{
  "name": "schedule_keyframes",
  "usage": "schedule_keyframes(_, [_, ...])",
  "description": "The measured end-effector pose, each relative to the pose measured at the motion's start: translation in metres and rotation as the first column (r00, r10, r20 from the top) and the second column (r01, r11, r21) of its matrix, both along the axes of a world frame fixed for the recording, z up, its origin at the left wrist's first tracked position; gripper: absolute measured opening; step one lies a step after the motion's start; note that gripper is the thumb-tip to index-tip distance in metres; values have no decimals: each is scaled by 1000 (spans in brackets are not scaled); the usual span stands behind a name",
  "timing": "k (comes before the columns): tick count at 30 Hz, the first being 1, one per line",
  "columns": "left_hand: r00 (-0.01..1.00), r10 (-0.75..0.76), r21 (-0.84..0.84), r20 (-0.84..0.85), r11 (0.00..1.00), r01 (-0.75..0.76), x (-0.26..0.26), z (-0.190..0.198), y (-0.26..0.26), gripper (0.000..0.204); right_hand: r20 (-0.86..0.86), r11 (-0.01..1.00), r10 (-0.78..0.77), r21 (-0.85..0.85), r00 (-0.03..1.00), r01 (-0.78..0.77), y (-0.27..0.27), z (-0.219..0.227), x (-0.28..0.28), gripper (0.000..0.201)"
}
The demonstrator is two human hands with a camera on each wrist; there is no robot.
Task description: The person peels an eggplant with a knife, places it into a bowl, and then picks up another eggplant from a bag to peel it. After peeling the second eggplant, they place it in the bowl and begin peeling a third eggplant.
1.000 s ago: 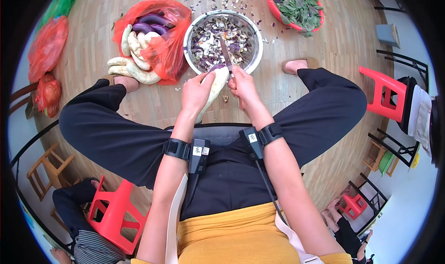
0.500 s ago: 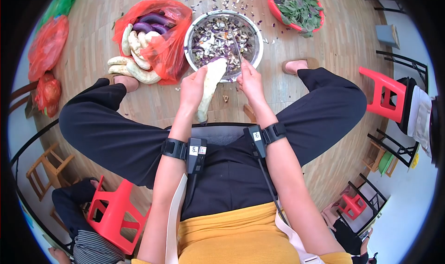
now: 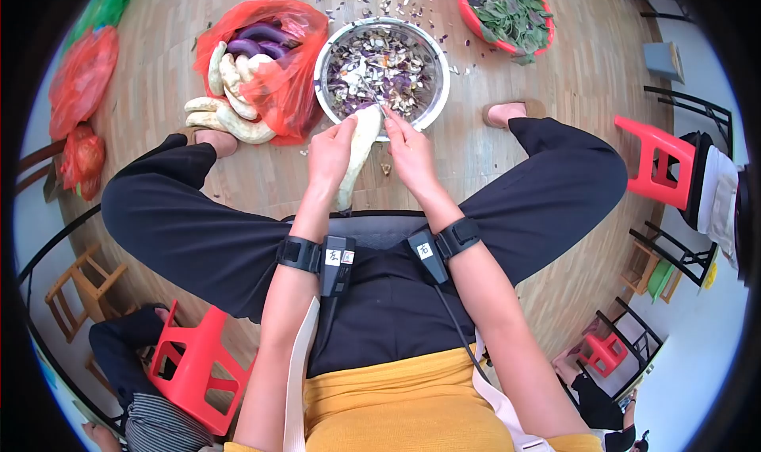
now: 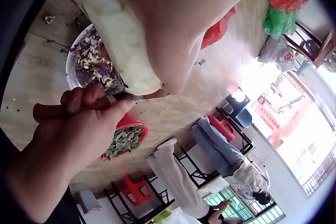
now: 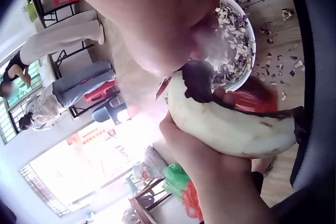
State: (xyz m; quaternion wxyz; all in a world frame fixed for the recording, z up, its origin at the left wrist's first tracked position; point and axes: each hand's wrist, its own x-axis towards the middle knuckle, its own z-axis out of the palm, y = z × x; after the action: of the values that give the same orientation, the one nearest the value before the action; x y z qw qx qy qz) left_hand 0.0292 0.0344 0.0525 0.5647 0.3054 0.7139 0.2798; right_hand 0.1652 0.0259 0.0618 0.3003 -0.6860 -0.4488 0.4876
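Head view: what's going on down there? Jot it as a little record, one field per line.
Left hand: grips a pale eggplant, mostly peeled, with some dark skin
Right hand: holds a knife near the eggplant's upper end
Metal bowl: contains white and purple scraps
Red bag: purple eggplants inside, peeled eggplants at its mouth
Red basin: full of leafy greens
Floor: wood-look, scraps scattered

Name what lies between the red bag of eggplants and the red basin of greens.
In the head view, a metal bowl of scraps, then loose bits on the floor.
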Motion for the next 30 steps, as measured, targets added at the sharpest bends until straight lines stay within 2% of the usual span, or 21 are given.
schedule_keyframes(2, [999, 8, -50, 38, 999, -6, -1, 1, 1, 42, 144, 998, 27, -66, 989, -18, 2, 10, -3, 32])
schedule_keyframes(3, [999, 6, -50, 38, 999, -4, -1, 0, 1, 42, 143, 998, 25, -65, 989, -16, 2, 8, -4, 32])
schedule_keyframes(5, [998, 23, 17, 52, 1000, -24, 1, -2, -1, 43, 130, 994, -83, 83, 988, 72, 0, -4, -5, 30])
schedule_keyframes(6, [998, 22, 17, 51, 1000, -23, 3, 7, 0, 43, 129, 994, -84, 84, 988, 74, 1, -14, -2, 30])
schedule_keyframes(8, [932, 118, -41, 343, 993, -110, 7, 32, 2, 42, -180, 977, -196, -122, 964, 176, 1, -31, 6, 30])
schedule_keyframes(9, [932, 118, -42, 344, 993, -110, 7, 33, 3, 42, -179, 976, -197, -124, 964, 177, 2, -27, 5, 30])
schedule_keyframes(11, [895, 138, -59, 425, 990, -125, 7, 32, 6, 40, -468, 892, -414, -380, 781, 245, 6, -7, 2, 27])
schedule_keyframes(12, [893, 143, -60, 426, 990, -130, 6, 28, 7, 40, -473, 893, -419, -366, 775, 260, 7, -1, -2, 30])
schedule_keyframes(13, [907, 159, -76, 390, 987, -141, 4, 22, 6, 41, -473, 895, -414, -366, 777, 255, 6, 1, -3, 30])
schedule_keyframes(15, [920, 180, -91, 349, 983, -157, -1, 18, 7, 41, -373, 987, -153, -96, 915, 126, 0, 4, -4, 34])
schedule_keyframes(16, [907, 208, -108, 365, 978, -181, -2, 18, 7, 42, -325, 996, -73, -68, 943, 53, 0, 9, -5, 38])
schedule_keyframes(17, [894, 236, -125, 382, 971, -203, -2, 18, 6, 42, -326, 996, -69, -69, 943, 50, -3, 8, -6, 38])
schedule_keyframes(19, [882, 248, -125, 400, 968, -216, -1, 22, 7, 43, -179, 1000, 8, -27, 984, -14, -6, 3, -5, 35])
schedule_keyframes(23, [854, 255, -134, 454, 967, -218, -2, 19, 6, 44, -172, 997, 72, 49, 983, -64, -10, 3, -8, 37])
schedule_keyframes(25, [857, 260, -145, 444, 965, -218, -1, 19, 6, 44, -101, 994, 83, 74, 991, -75, -9, 8, -9, 36])
schedule_keyframes(28, [852, 265, -160, 451, 963, -215, 3, 22, 4, 43, -3, 996, 47, 82, 999, -47, -7, 15, -11, 33])
schedule_keyframes(30, [844, 264, -165, 466, 964, -211, 4, 23, 4, 42, -34, 998, 32, 54, 999, -30, -7, 13, -12, 33])
